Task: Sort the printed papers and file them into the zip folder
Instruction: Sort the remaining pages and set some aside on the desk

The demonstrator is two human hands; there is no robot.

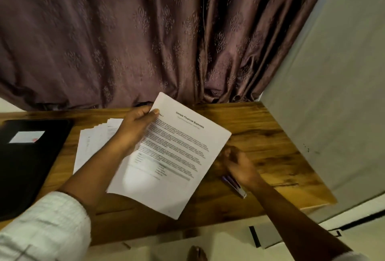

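Above the brown wooden table [260, 127], my left hand [135, 129] pinches a white printed sheet [177, 156] by its top corner; my right hand [239, 165] is blurred, and I cannot tell its grip.

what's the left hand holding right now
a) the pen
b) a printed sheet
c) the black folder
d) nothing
B: the left hand pinches the top corner of the printed sheet headed "Sample Financial Statement", thumb on its face; the pen lies on the table by the right hand, and the black folder lies untouched at the left.
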